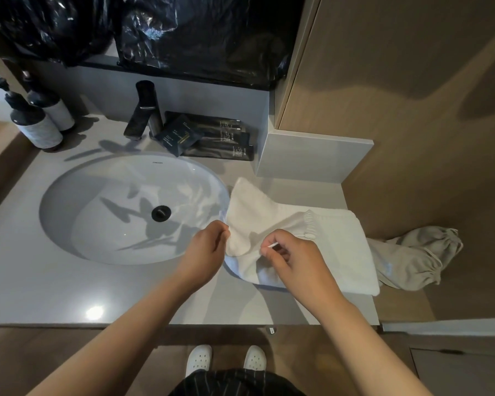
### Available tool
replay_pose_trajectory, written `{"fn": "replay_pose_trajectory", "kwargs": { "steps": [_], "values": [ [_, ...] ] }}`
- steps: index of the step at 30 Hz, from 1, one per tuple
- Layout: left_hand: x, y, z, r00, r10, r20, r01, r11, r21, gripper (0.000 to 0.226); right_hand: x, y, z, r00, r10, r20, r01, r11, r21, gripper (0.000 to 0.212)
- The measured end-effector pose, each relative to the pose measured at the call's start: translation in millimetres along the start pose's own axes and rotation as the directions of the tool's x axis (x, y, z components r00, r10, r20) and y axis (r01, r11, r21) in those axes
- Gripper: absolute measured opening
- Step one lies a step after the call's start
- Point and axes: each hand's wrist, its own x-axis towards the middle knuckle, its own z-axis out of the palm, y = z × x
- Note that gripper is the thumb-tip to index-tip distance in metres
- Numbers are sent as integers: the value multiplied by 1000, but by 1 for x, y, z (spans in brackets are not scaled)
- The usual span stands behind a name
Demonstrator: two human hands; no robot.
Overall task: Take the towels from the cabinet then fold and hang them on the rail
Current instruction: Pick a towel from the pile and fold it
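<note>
Pinching the left edge of the white towel (320, 238), the left hand (209, 250) is curling its thumb and fingers round the cloth right at the sink's (83, 195) right rim. The right hand (293, 257) is gripping the same towel a little farther from the sink, its fingertips bunching a small fold of cloth between them. Neither hand is lying flat.

The towel is lying on the countertop (26, 267) directly right of the sink. Its left edge is overlapping the sink's right rim, and one layer is reaching toward the sink's far right side. A ribbed hem is showing on top of the towel.

A grey drawstring bag (417, 258) is slumping against the towel's edge on the side away from the sink; I cannot tell whether it is resting on the countertop.

Behind the sink, a dark tap (145, 112) is standing near the middle, and a pile of dark packets (212, 135) is lying just right of it. Two pump bottles (37, 121) are standing close together at the sink's far left. Black plastic sheeting (183, 32) is hanging above and behind the sink. A round black drain (161, 213) is sitting at the bottom of the sink. In front of the sink, below the countertop's edge, a pair of white shoes (198, 361) is standing on the floor.
</note>
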Motion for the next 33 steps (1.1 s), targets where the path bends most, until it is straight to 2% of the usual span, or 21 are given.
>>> {"fn": "replay_pose_trajectory", "kwargs": {
  "steps": [6, 10, 13, 18, 21, 25, 27, 28, 30, 33],
  "values": [
    [0, -5, 2, 1000, 3, 22, -1, 998, -59, 18, -1, -4, 0, 1000, 15, 16, -15, 1000, -7, 6],
    [-6, -16, -4, 994, -91, 53, 88, 995, 52, 21, 0, -2, 0, 1000, 18, 18, -18, 1000, 1, 5],
    [-9, -19, -4, 993, -105, 50, 103, 994, 40, 15, -1, -1, 3, 999, 16, 37, -16, 1000, 3, 6],
    [-10, -17, -9, 997, -64, 31, 66, 993, -97, 10, 0, 3, 7, 1000, 4, 24, -4, 1000, -13, 6],
    [-5, -7, -13, 996, -13, 94, 29, 986, -166, 11, -1, 2, 7, 998, 3, 61, -1, 999, -32, 5],
    [7, -2, -20, 981, 27, 192, 5, 987, -163, 9, 9, 2, -4, 998, -8, 60, 10, 1000, -18, 7],
    [10, -6, -20, 977, 26, 210, -7, 996, -91, 10, 14, 0, -9, 999, -31, 37, 31, 1000, 2, 10],
    [9, -8, -16, 980, 44, 196, -40, 999, -26, 11, 16, -1, -11, 999, -39, 37, 39, 999, 0, 10],
    [1, -12, -6, 986, 150, 71, -156, 984, 86, 9, 18, -5, -12, 997, -45, 57, 46, 999, -14, 9],
    [-19, -19, 5, 942, 293, -162, -278, 955, 109, 15, 24, -12, -9, 995, -53, 90, 58, 997, -45, 9]
  ]
}}
